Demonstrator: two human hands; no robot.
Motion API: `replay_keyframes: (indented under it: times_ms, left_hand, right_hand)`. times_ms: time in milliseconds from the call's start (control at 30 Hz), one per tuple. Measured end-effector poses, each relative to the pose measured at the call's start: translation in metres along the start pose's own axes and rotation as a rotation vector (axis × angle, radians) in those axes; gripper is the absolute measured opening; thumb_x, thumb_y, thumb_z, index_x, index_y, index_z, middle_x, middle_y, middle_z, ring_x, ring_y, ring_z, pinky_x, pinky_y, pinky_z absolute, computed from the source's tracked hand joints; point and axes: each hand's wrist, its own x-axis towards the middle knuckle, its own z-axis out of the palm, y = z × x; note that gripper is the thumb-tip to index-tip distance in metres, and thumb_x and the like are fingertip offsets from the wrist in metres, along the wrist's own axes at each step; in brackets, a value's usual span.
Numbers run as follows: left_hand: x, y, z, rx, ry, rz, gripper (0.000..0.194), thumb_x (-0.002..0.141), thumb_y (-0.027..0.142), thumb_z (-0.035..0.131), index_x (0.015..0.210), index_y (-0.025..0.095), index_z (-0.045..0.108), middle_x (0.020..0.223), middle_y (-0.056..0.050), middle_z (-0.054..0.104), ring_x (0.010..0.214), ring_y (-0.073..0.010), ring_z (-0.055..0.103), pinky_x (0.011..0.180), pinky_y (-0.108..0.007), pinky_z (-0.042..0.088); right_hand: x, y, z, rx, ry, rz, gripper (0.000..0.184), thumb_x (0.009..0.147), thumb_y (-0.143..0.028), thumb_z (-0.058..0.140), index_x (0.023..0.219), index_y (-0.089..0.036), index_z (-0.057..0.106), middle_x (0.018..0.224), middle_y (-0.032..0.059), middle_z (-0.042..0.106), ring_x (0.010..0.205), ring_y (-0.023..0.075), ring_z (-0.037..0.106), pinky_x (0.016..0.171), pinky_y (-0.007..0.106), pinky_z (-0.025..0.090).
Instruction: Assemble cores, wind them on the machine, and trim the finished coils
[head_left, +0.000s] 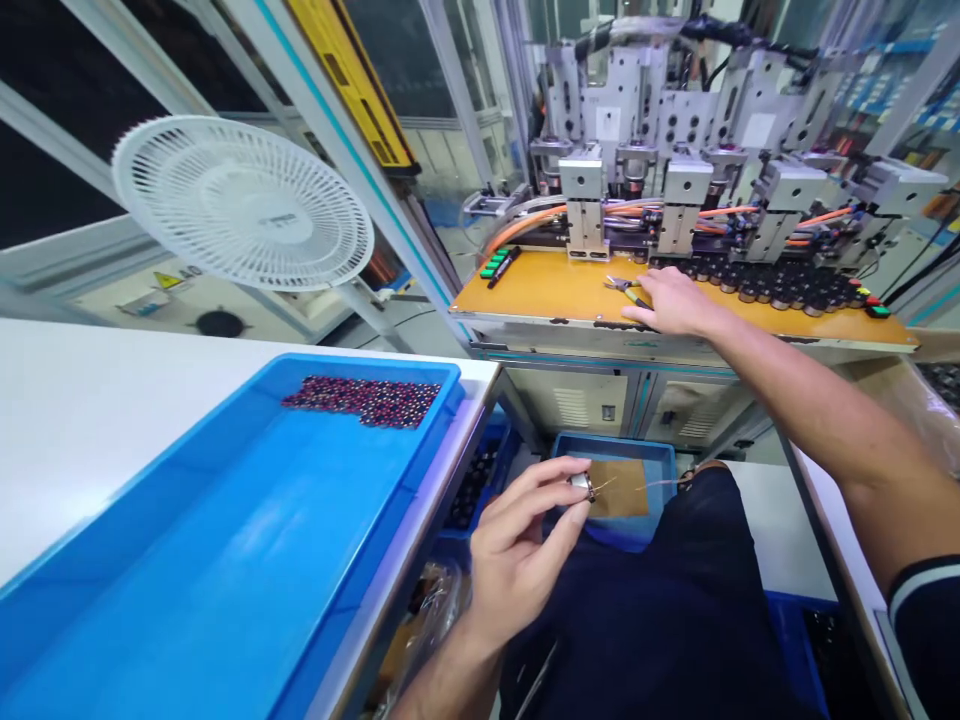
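Left of the yellow board (540, 285), a white fan (244, 205) faces me, and below that side of the board the white worktop (112, 400) carries a wide blue tray (150, 560). A small patch of dark coils (364, 402) lies at the tray's far end, with the rest of its floor showing bare blue. Straight below the board, my left grip (517, 540) is clamped between thumb and fingers on a small metal coil (581, 486), its thin copper leads (622, 485) trailing rightward above a smaller blue tray (607, 445) lined with brown card (619, 490). Green-capped markers (495, 265) lie on the board's left end. At its middle sit yellow-handled pliers (619, 285), with my right grip (671, 303) open and flat beside them, fingertips at the handles. Rows of dark coils (750, 285) crowd the board's right end, beneath the machine's heads (637, 190). Judging by the piles, far more coils wait there than lie in the tray, though I cannot tell which are finished.
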Motion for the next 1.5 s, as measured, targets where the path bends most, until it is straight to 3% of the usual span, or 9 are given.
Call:
replay_keyframes:
  times_ms: [200,300,400,500,667,767,1033,1267,1500]
  left_hand:
    - [-0.002,-0.003,-0.004,0.013,0.078,-0.038,0.027,0.081,0.001,0.064,0.097,0.021,0.071,0.109,-0.008,0.071,0.095,-0.0180,0.070,0.077,-0.028,0.059]
    - [0.000,-0.003,-0.002,0.002,0.083,-0.038,0.026,0.081,0.002,0.064,0.096,0.021,0.071,0.108,-0.008,0.071,0.093,-0.0177,0.070,0.076,-0.028,0.060]
    - [0.002,-0.002,-0.001,-0.012,0.085,-0.030,0.025,0.081,0.001,0.064,0.095,0.021,0.071,0.107,-0.008,0.072,0.093,-0.0170,0.070,0.075,-0.027,0.060]
    - [0.004,-0.002,-0.001,-0.011,0.093,-0.017,0.026,0.081,0.001,0.064,0.096,0.021,0.071,0.106,-0.008,0.072,0.093,-0.0166,0.070,0.075,-0.027,0.060]
    - [0.008,-0.004,0.001,0.036,0.089,-0.011,0.023,0.080,0.002,0.065,0.093,0.020,0.071,0.106,-0.008,0.072,0.092,-0.0181,0.070,0.077,-0.030,0.060]
    - [0.010,-0.005,0.004,0.043,0.077,0.005,0.025,0.079,0.000,0.065,0.094,0.020,0.071,0.107,-0.007,0.072,0.091,-0.0170,0.070,0.078,-0.030,0.059]
    - [0.009,-0.001,0.011,0.054,0.050,0.014,0.027,0.079,-0.001,0.065,0.095,0.019,0.070,0.109,-0.007,0.072,0.093,-0.0157,0.070,0.078,-0.028,0.059]
    - [0.005,0.001,0.007,0.094,0.069,0.007,0.023,0.080,0.001,0.066,0.094,0.019,0.071,0.107,-0.008,0.072,0.094,-0.0172,0.070,0.080,-0.030,0.060]
    - [0.005,0.001,0.009,0.084,0.069,-0.001,0.022,0.081,0.003,0.065,0.094,0.019,0.071,0.107,-0.008,0.073,0.093,-0.0173,0.070,0.080,-0.031,0.060]
  right_hand:
    - [-0.008,0.006,0.001,-0.024,-0.008,-0.025,0.050,0.089,-0.058,0.048,0.106,-0.013,0.063,0.108,0.0200,0.060,0.101,0.0349,0.051,0.085,0.049,0.042]
    - [-0.027,0.009,-0.003,0.027,0.002,-0.111,0.046,0.084,-0.053,0.059,0.111,-0.016,0.061,0.108,0.0167,0.059,0.095,0.0318,0.053,0.084,0.047,0.045]
    - [-0.066,0.001,-0.005,0.079,0.054,-0.186,0.041,0.079,-0.029,0.063,0.116,-0.014,0.058,0.107,0.0170,0.057,0.096,0.0321,0.053,0.084,0.049,0.047]
    - [-0.125,-0.025,0.001,0.191,0.051,-0.220,0.050,0.078,-0.015,0.055,0.128,-0.011,0.051,0.108,0.0166,0.056,0.098,0.0282,0.056,0.086,0.044,0.050]
    - [-0.228,-0.092,0.017,1.079,-0.134,-0.056,0.053,0.089,-0.014,0.051,0.140,-0.023,0.039,0.101,0.0068,0.062,0.085,0.0146,0.061,0.083,0.031,0.053]
    - [-0.258,-0.118,0.021,1.417,-0.219,-0.042,0.063,0.089,-0.013,0.051,0.147,-0.026,0.031,0.110,0.0090,0.060,0.090,0.0148,0.061,0.085,0.033,0.053]
    - [-0.251,-0.125,0.022,1.503,-0.207,-0.056,0.068,0.083,-0.017,0.060,0.147,-0.022,0.037,0.118,0.0127,0.061,0.111,0.0237,0.057,0.101,0.046,0.043]
    - [-0.243,-0.132,0.018,1.578,-0.182,-0.103,0.068,0.082,-0.009,0.054,0.146,-0.026,0.037,0.109,0.0095,0.059,0.093,0.0175,0.059,0.086,0.038,0.053]
    - [-0.242,-0.134,0.015,1.510,-0.105,-0.140,0.068,0.083,-0.008,0.053,0.146,-0.030,0.037,0.098,0.0063,0.059,0.078,0.0134,0.057,0.073,0.032,0.052]
